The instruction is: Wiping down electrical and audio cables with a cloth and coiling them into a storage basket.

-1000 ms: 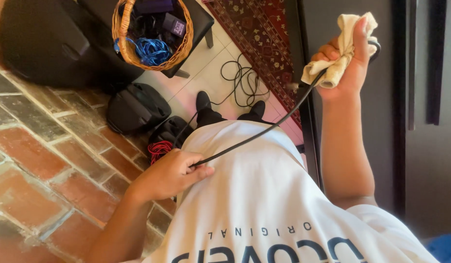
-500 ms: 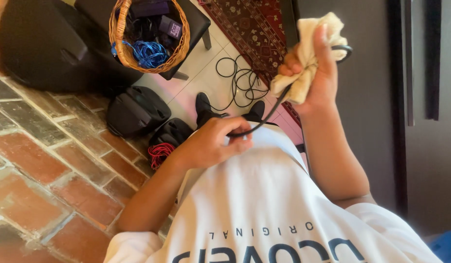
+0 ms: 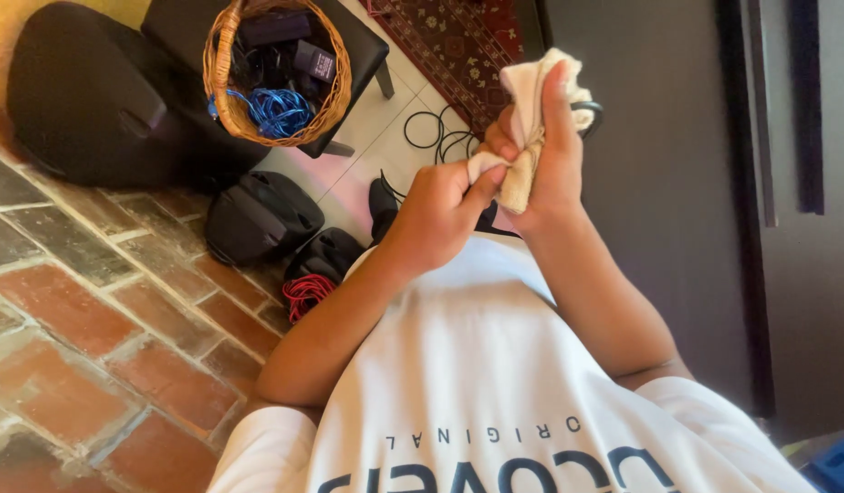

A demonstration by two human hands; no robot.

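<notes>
From where I'm watching, both hands are up in front of the chest and touching each other. The right hand (image 3: pixel 554 155) has its grip wrapped tight round a cream cloth (image 3: pixel 530 137), thumb pressed flat up the front of it. A black cable (image 3: pixel 588 110) pokes out of the top of that cloth as a short loop, so it runs roughly up and down through the fist. The left hand (image 3: pixel 437 215) sits just below and to the left, fingers pinched on the cloth's lower corner; I can't tell if the cable's in that pinch too. So the left is the nearer one to the lower end. Most of the cable is buried in the cloth. Coils of cable on the floor (image 3: pixel 399 123) are half hidden behind the hands.
</notes>
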